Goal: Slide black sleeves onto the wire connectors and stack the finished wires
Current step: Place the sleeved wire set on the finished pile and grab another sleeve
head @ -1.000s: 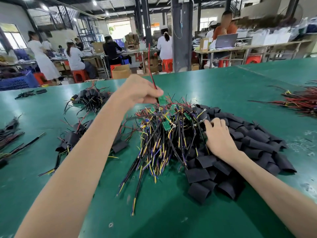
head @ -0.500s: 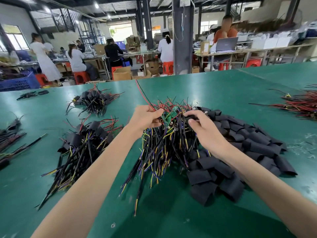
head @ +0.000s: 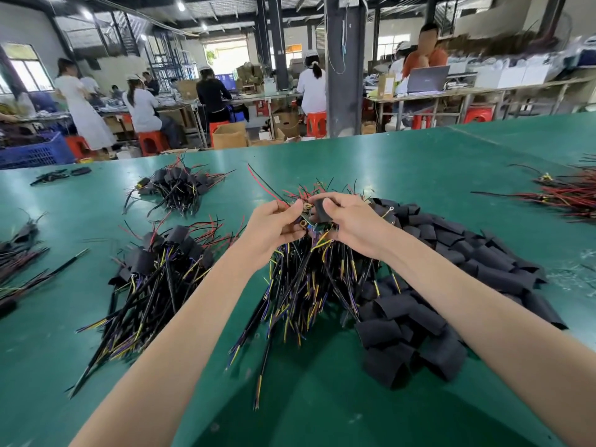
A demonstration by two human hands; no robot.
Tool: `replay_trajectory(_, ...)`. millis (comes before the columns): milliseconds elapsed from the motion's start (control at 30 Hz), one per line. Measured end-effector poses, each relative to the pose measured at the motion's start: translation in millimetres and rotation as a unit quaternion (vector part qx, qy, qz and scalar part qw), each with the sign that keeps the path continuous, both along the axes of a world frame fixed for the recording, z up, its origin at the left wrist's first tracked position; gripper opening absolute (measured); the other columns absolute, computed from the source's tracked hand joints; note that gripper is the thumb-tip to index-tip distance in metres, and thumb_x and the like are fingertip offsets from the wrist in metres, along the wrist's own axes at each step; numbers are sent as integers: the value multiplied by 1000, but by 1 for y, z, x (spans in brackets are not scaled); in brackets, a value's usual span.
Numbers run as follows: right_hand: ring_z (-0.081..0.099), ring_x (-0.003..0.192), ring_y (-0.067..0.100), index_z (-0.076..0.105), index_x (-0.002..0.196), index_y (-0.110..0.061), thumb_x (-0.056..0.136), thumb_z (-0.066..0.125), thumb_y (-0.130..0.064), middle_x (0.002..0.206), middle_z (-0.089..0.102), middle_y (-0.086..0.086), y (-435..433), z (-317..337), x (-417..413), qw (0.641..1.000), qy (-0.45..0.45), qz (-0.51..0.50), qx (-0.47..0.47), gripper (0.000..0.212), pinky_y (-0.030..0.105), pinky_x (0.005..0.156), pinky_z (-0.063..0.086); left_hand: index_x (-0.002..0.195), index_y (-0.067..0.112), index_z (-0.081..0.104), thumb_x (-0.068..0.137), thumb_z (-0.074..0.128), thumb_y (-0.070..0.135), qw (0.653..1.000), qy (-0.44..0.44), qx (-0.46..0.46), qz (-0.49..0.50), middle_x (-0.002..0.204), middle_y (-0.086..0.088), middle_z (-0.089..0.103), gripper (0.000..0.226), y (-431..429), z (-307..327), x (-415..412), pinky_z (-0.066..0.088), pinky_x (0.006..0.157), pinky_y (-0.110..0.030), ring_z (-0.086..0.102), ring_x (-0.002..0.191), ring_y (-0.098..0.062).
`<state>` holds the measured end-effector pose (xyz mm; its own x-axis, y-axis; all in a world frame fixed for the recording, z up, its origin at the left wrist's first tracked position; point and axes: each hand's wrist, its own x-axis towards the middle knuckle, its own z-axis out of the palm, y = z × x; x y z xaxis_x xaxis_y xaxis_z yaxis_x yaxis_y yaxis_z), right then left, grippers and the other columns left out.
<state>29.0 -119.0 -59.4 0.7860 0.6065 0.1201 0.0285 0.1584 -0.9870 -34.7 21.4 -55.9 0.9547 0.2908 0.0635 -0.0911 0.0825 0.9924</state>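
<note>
Both hands meet over the far end of the middle wire heap on the green table, one with a wire, the other with a sleeve.

Left of that heap lies a stack of finished wires with black sleeves on their ends, and a second such stack lies beyond it. Above the heap's far end, the left hand has its fingers curled and pinches the connector end of a wire. Just beside it, the right hand pinches a black sleeve between thumb and fingers, close against that connector end; whether it is on yet cannot be told. Touching the heap's right side spreads the pile of loose sleeves. Well right of the heap lies a bundle of red wires.
</note>
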Motion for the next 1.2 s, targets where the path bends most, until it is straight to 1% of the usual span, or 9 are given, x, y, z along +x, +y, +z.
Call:
replay_trajectory(133,58,81,12,57,99,-14,103,31,-10,89,55,6,1,6,9,998,-27,-50,-23,26,32,69,50,76,11,46,95,55,14,998,-40,-52,10,72,-1,47,21,14,-2,-7,59,72,-33,58,57,-14)
replay_trajectory(267,56,80,11,53,111,-9,103,30,-11,86,55,4,-3,9,18,996,-34,-80,-28,24,35,75,51,78,10,45,97,48,17,979,-124,-161,36,73,-10,48,21,38,7,-22,57,60,-31,63,61,-23)
replay_trajectory(467,56,83,12,54,106,-21,102,34,-14,86,59,1,-4,2,18,974,-151,-103,-132,22,27,75,43,73,11,46,102,41,28,917,-257,-262,158,54,0,51,33,68,40,-40,55,56,-28,57,51,-14)
replay_trajectory(600,54,91,13,53,115,-18,101,36,-13,100,54,2,-1,0,12,951,-227,-80,-193,23,32,83,48,65,9,48,101,42,23,954,-232,-91,167,53,3,54,39,65,58,-46,58,62,-31,61,58,-11)
replay_trajectory(700,47,97,12,52,124,-10,100,40,-12,111,50,1,3,1,5,923,-297,-90,-228,28,19,82,34,81,7,61,102,40,15,960,-159,169,155,69,-2,60,31,52,58,-46,55,57,-27,58,53,-9)
replay_trajectory(767,46,112,17,52,126,-8,99,43,-11,121,50,5,5,1,0,909,-334,-95,-232,29,20,93,31,106,11,62,101,38,7,923,-116,344,127,84,-5,64,25,42,52,-46,50,53,-26,55,55,-13)
replay_trajectory(867,41,122,22,49,128,-12,98,47,-15,128,49,7,0,-3,-6,887,-369,-145,-235,31,41,106,29,129,15,54,100,37,4,829,-85,543,105,84,-7,68,36,32,35,-44,42,53,-27,46,55,-18)
replay_trajectory(1000,45,105,15,45,133,-8,96,51,-16,119,50,10,-26,-19,-11,878,-387,-210,-186,38,18,87,28,122,16,61,101,40,22,757,-81,636,127,84,-14,66,30,27,10,-51,40,77,-39,53,83,-30)
replay_trajectory(1200,54,101,21,44,136,-15,91,58,-23,110,48,-2,-67,-55,-7,853,-411,-248,-206,48,23,89,37,104,10,67,98,45,23,731,-195,640,132,82,-6,69,26,-2,-20,-59,43,71,-38,55,77,-29)
